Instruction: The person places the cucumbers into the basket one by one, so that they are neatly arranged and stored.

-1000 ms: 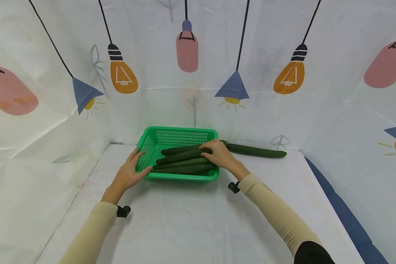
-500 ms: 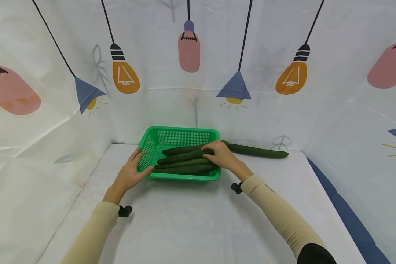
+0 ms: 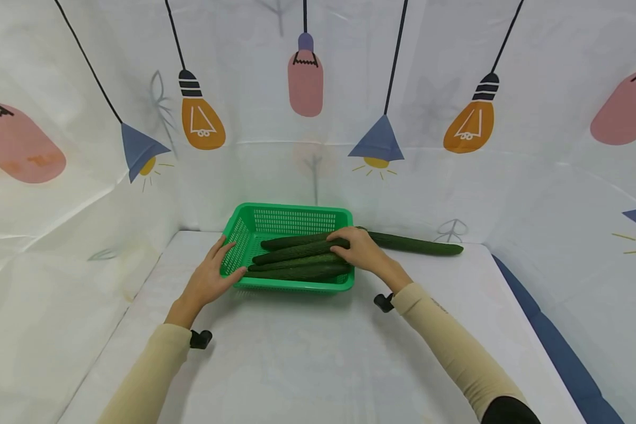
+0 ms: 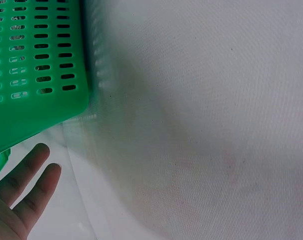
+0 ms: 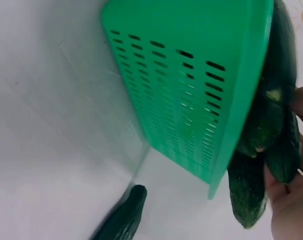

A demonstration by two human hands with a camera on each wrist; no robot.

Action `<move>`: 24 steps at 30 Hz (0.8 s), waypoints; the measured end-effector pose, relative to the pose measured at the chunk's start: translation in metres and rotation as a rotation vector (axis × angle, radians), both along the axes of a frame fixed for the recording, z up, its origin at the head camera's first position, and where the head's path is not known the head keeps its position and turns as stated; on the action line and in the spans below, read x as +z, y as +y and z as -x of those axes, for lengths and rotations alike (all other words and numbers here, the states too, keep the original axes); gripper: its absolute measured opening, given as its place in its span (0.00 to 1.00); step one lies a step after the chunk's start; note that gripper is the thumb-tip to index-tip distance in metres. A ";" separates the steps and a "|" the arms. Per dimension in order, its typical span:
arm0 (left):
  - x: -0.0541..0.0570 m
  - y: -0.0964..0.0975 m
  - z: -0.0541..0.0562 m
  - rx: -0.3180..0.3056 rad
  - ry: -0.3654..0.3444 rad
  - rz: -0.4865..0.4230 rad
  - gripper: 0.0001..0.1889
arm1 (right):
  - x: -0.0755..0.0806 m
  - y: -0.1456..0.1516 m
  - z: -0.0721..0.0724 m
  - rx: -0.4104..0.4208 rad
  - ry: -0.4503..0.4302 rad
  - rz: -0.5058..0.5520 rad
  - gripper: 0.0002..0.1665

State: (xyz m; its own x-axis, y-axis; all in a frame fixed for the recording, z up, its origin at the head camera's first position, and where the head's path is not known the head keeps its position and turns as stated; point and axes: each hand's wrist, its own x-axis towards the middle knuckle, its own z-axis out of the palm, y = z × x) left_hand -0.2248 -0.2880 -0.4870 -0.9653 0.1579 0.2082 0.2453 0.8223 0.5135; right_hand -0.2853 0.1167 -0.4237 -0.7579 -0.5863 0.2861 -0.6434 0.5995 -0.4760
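Note:
Several dark green cucumbers (image 3: 299, 252) lie lengthwise in a green slotted basket (image 3: 291, 285). My right hand (image 3: 364, 254) is over the basket's right end, thumb and fingers around the end of an upper cucumber (image 5: 284, 152); the right wrist view shows other cucumber ends close beside it. At the basket's left side, my left hand (image 3: 205, 285) touches the rim with spread fingers, its thumb by the front left corner. Two of its straight fingers (image 4: 41, 190) show below the basket wall in the left wrist view. One more cucumber (image 3: 418, 242) lies on the table right of the basket.
A white-covered table (image 3: 291, 359) carries the basket near its back edge. Behind it hangs a white sheet (image 3: 265, 171) printed with lamps and bulbs. Blue material (image 3: 562, 347) runs along the table's right edge.
My right hand has shifted slightly to the right along the cucumber's end. The left hand, the basket and the loose cucumber stay in place.

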 end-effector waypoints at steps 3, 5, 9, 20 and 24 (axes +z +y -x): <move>-0.002 0.000 0.001 0.000 -0.005 -0.001 0.44 | 0.000 0.007 -0.002 -0.016 -0.020 0.017 0.19; -0.002 0.001 0.002 -0.004 -0.008 0.000 0.44 | 0.001 0.013 -0.003 -0.026 -0.027 0.024 0.20; -0.003 0.002 0.002 -0.009 -0.006 -0.011 0.44 | 0.002 0.026 -0.004 -0.037 -0.030 0.066 0.21; -0.002 0.000 -0.001 -0.003 -0.004 -0.019 0.44 | -0.004 0.090 -0.002 -0.141 -0.005 0.167 0.26; -0.001 0.000 0.000 -0.007 0.001 -0.020 0.44 | -0.014 0.118 0.000 -0.233 -0.028 0.137 0.30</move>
State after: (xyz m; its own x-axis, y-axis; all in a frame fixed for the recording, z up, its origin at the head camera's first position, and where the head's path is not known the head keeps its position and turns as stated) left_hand -0.2244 -0.2876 -0.4882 -0.9639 0.1604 0.2126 0.2516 0.8099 0.5298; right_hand -0.2849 0.2345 -0.4375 -0.8766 -0.3524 0.3276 -0.4810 0.6583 -0.5790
